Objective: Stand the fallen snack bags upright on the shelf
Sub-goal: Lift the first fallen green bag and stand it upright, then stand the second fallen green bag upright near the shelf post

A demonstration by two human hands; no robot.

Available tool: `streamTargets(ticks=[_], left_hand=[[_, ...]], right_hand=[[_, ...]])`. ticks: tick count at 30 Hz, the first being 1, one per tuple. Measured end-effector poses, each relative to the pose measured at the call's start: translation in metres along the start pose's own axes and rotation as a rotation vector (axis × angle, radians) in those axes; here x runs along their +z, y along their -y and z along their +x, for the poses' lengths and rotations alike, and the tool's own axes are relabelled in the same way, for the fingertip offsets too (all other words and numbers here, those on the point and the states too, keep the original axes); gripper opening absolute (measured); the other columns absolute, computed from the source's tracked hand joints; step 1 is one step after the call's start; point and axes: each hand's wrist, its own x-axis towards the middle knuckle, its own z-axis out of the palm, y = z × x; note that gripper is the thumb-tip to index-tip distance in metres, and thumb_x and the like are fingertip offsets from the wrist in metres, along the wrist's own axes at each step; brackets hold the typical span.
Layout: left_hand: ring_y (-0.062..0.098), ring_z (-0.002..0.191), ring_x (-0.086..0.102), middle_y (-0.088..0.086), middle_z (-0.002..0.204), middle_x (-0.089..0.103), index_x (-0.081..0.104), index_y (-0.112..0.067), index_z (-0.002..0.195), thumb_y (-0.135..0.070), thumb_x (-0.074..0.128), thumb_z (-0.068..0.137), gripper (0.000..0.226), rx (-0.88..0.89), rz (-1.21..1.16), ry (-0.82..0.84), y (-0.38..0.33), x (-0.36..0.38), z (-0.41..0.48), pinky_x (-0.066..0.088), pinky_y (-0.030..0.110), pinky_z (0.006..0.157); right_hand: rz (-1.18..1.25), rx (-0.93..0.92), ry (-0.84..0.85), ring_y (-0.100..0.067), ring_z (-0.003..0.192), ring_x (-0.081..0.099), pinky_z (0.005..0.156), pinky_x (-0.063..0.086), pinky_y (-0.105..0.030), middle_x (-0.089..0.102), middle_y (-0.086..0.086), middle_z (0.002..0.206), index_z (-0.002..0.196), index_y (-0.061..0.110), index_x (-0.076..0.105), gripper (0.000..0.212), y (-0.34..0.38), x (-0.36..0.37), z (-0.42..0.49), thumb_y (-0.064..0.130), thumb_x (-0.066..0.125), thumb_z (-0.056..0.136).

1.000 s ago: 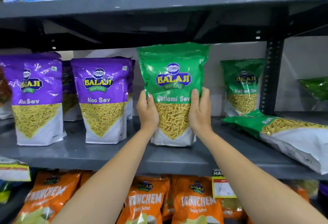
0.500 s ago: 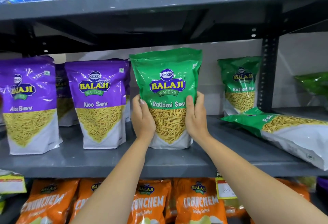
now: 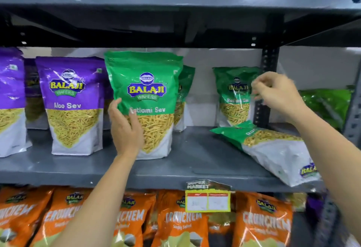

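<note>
A green Ratlami Sev bag [image 3: 148, 90] stands upright on the grey middle shelf [image 3: 195, 160]. My left hand [image 3: 125, 127] rests against its lower left side. A second green bag [image 3: 273, 149] lies fallen on its back at the shelf's right end, top pointing left. My right hand [image 3: 277, 94] hangs in the air above that fallen bag, fingers loosely curled and holding nothing, in front of another upright green bag [image 3: 234, 94]. A further green bag [image 3: 185, 98] stands behind the one I touch.
Purple Aloo Sev bags [image 3: 72, 106] stand upright to the left. A dark shelf post [image 3: 263, 94] rises at the back right, with a green bag [image 3: 328, 106] beyond it. Orange Crunchem bags [image 3: 175, 223] fill the shelf below, under a yellow price tag [image 3: 208, 198].
My right hand has let go of the upright green bag and moved right and up, over the fallen bag. My left hand stays on the bag's side. The view has shifted right.
</note>
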Motion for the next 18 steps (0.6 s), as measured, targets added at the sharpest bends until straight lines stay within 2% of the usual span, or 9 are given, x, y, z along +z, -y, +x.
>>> streamTargets(ticks=[2,4,5,8,10,13,15,16,18], left_hand=[[0.025,0.129,0.043,0.017,0.142,0.044,0.037,-0.002,0.136,-0.018,0.040,0.096,0.043,-0.013,-0.028,0.012,0.002,0.000,0.001,0.023,0.000,0.097],[0.021,0.126,0.044,0.017,0.140,0.044,0.037,-0.001,0.136,-0.017,0.039,0.096,0.042,-0.038,-0.037,0.026,0.008,-0.002,0.006,0.022,-0.004,0.095],[0.021,0.127,0.043,0.017,0.141,0.044,0.037,-0.002,0.135,-0.018,0.039,0.096,0.043,-0.053,-0.040,0.036,0.011,-0.003,0.009,0.025,0.002,0.100],[0.029,0.143,0.027,0.016,0.153,0.031,0.038,-0.005,0.134,-0.025,0.039,0.094,0.045,-0.058,0.144,-0.032,0.014,-0.007,0.011,0.025,0.040,0.117],[0.032,0.147,0.014,0.018,0.156,0.024,0.043,-0.003,0.130,-0.024,0.044,0.093,0.043,0.026,0.288,-0.207,-0.023,0.010,-0.009,0.015,0.045,0.119],[0.035,0.135,0.038,0.020,0.140,0.047,0.053,-0.001,0.119,-0.015,0.051,0.087,0.035,0.205,0.232,-0.315,-0.060,0.010,-0.031,0.023,0.039,0.114],[0.031,0.103,0.060,0.005,0.105,0.065,0.061,-0.011,0.101,-0.018,0.050,0.087,0.020,0.229,0.127,-0.101,-0.097,0.024,-0.064,0.039,0.029,0.088],[0.030,0.088,0.063,-0.002,0.086,0.065,0.062,-0.018,0.088,-0.026,0.046,0.089,0.018,0.148,0.146,0.101,-0.115,0.035,-0.083,0.039,0.028,0.074],[0.031,0.076,0.066,0.001,0.072,0.066,0.061,-0.015,0.074,-0.058,0.029,0.087,0.056,-0.162,0.281,0.619,-0.147,0.061,-0.111,0.046,0.031,0.070]], right_hand=[[0.022,0.001,0.049,-0.023,0.078,0.073,0.085,0.055,-0.052,0.073,-0.004,0.088,0.080,0.028,0.061,0.018,-0.015,-0.008,0.003,0.043,0.050,0.082],[0.040,-0.007,0.083,-0.022,0.075,0.072,0.085,0.055,-0.050,0.073,-0.006,0.086,0.082,0.026,0.061,0.015,-0.026,-0.006,0.003,0.034,0.050,0.088],[0.043,-0.006,0.105,-0.022,0.075,0.072,0.084,0.055,-0.048,0.073,-0.007,0.086,0.084,0.025,0.062,0.014,-0.029,-0.005,0.001,0.031,0.051,0.090],[0.030,0.065,0.138,-0.026,0.077,0.071,0.081,0.054,-0.043,0.073,-0.013,0.093,0.092,0.015,0.065,0.021,-0.041,-0.002,0.001,0.032,0.053,0.092],[0.008,0.139,0.147,-0.033,0.080,0.068,0.081,0.054,-0.046,0.071,-0.021,0.093,0.096,0.006,0.064,0.035,-0.070,-0.039,0.004,0.040,0.053,0.092],[-0.217,0.292,0.299,-0.026,0.068,0.055,0.065,0.046,-0.033,0.061,-0.019,0.088,0.101,0.003,0.059,0.059,-0.080,-0.030,0.011,0.056,0.035,0.096],[-0.338,0.388,0.437,-0.025,0.074,0.054,0.063,0.042,-0.030,0.061,-0.018,0.103,0.113,0.002,0.055,0.070,-0.088,-0.019,0.013,0.062,0.024,0.095],[-0.376,0.418,0.493,-0.028,0.088,0.057,0.074,0.045,-0.032,0.061,-0.020,0.120,0.124,-0.001,0.052,0.077,-0.095,-0.014,0.014,0.064,0.022,0.095],[-0.417,0.408,0.611,-0.030,0.129,0.048,0.107,0.038,-0.037,0.041,-0.016,0.152,0.145,0.001,0.038,0.090,-0.109,-0.010,0.017,0.070,0.023,0.090]])
